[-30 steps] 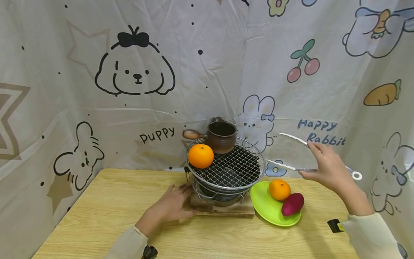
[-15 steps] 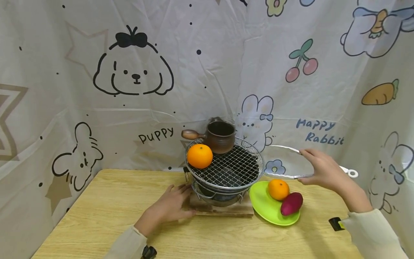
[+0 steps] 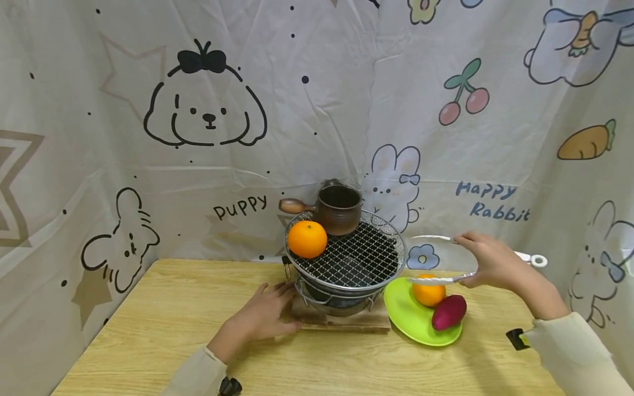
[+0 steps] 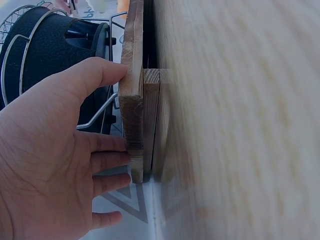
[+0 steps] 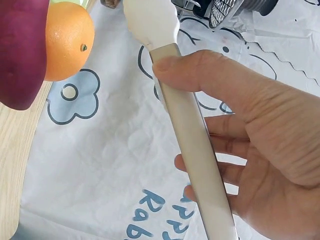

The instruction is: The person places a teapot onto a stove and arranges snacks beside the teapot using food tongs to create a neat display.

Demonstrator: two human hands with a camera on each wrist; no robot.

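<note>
A pair of tongs with white scalloped tips (image 3: 432,281) spreads apart above the green plate (image 3: 413,331). My right hand (image 3: 497,264) grips its arms, the thumb pressing one metal arm in the right wrist view. The lower tip overlaps the orange (image 3: 428,295) on the plate. Beside that orange lies a dark red sweet potato-like oblong (image 3: 449,312). My left hand (image 3: 262,311) rests at the left end of the wooden base (image 3: 342,324) under the round grill. In the left wrist view its thumb and fairly straight, spread fingers touch the edges of the wood (image 4: 132,95).
On the grill's wire mesh (image 3: 356,258) sit another orange (image 3: 307,240) and a brown pot (image 3: 340,210) with a side handle (image 3: 294,206). A printed cloth (image 3: 297,110) hangs behind the wooden table (image 3: 163,308).
My right hand has lowered the tongs towards the plate, and the lower tip now overlaps the orange there. The left hand stays at the wooden base.
</note>
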